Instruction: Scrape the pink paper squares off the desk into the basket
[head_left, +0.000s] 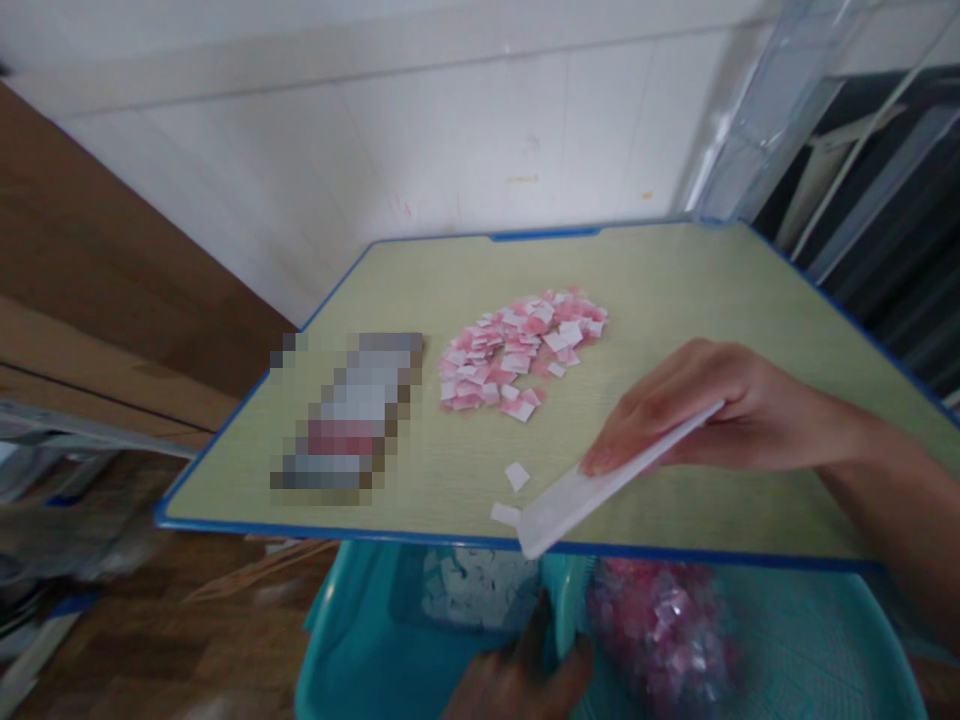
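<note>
Pale yellow-green tabletop [750,300] with a blue rim, set against a white wall [487,130]. The right hand [690,410] grasps a flat white scraper-like piece [570,505], tilted, its lower end at the front rim. Below the tabletop, the left hand [517,685], blurred, pinches an upright turquoise edge [566,610]; whether this belongs to a separate container is unclear. Just beside the white piece's tip lie two loose pale squares [517,476]. Farther back is a spread pile of pink-and-white squares [517,350]; to its left, a pixelated object [352,400]. Underneath, a turquoise basket [319,635] holds white scraps [480,585] and a shiny pink bundle [664,630]. The step seems to be sweeping squares towards the rim; the next move calls for a low, flat edge and light pressure.
</note>
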